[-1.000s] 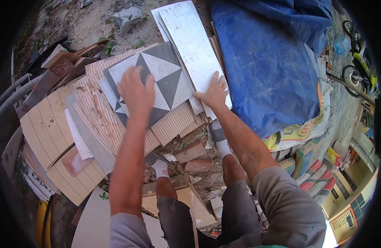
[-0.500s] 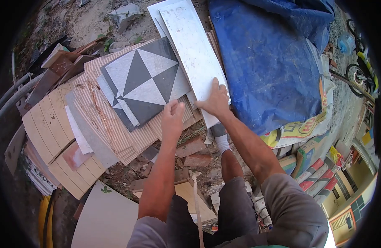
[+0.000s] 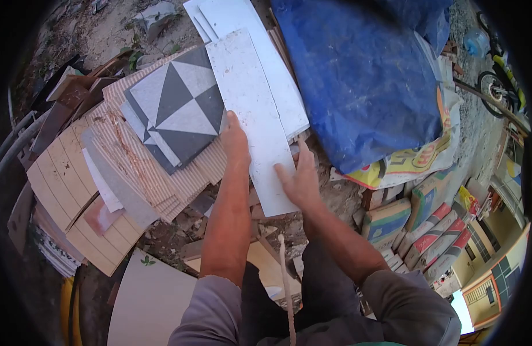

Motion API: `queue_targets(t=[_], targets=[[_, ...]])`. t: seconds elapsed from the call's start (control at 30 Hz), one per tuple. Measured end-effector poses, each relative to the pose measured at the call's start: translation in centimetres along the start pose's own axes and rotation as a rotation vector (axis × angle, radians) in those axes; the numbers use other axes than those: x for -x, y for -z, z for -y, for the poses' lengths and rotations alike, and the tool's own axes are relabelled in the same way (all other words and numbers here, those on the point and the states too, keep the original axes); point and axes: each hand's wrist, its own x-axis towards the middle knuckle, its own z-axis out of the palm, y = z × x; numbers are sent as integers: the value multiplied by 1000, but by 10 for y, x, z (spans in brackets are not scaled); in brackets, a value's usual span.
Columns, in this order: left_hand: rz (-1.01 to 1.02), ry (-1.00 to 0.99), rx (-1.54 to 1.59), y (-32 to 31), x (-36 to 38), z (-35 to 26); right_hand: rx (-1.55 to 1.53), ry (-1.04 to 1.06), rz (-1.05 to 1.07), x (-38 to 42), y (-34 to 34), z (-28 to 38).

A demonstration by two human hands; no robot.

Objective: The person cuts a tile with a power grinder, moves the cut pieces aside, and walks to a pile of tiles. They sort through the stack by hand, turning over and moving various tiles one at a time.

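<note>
A long white tile strip [image 3: 251, 109], speckled with dirt, slants toward me. Its lower end juts out past the stack. My left hand [image 3: 236, 141] grips its left edge, fingers mostly hidden beneath. On the opposite edge, my right hand [image 3: 300, 179] has the thumb on top and the fingers along the side. Under and beyond the strip lie more white pieces [image 3: 286, 86], partly covered by it. Just left of my left hand is a dark grey and light grey tile [image 3: 185, 101] with a triangle pattern, resting on other tiles.
A blue tarpaulin [image 3: 358, 81] covers a pile at the right, over a printed sack [image 3: 416, 155]. Ribbed beige tiles [image 3: 179, 190] and wood-look tiles [image 3: 64, 167] spread leftward. Rubble lies near my legs. Stacked bags [image 3: 433, 242] stand at right, and a large pale board [image 3: 145, 305] leans at lower left.
The white strip has come toward me and left, off the other white pieces. My left hand, earlier free above the patterned tile, now grips its left edge. The view has shifted slightly.
</note>
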Motion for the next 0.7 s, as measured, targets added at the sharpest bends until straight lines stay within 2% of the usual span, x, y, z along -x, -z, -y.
queue_targets(t=[0.1, 0.13, 0.27, 0.33, 0.37, 0.43, 0.5, 0.67, 0.7], targets=[[9, 92, 40, 12, 8, 11, -163, -1, 162, 0, 18, -2], [3, 98, 30, 14, 10, 15, -167, 98, 65, 3, 17, 3], [69, 177, 82, 17, 15, 22, -330, 88, 144, 9, 21, 13], [95, 218, 94, 21, 15, 28, -508, -54, 251, 11, 23, 17], [130, 226, 133, 20, 18, 24, -511, -54, 256, 11, 24, 19], [161, 229, 171, 17, 24, 16, -665, -198, 412, 12, 25, 20], [101, 287, 140, 13, 34, 4, -677, -194, 437, 13, 24, 22], [97, 259, 101, 18, 36, 2, -707, -232, 475, 17, 23, 24], [63, 247, 57, 17, 41, -2, -660, -129, 421, 19, 19, 18]])
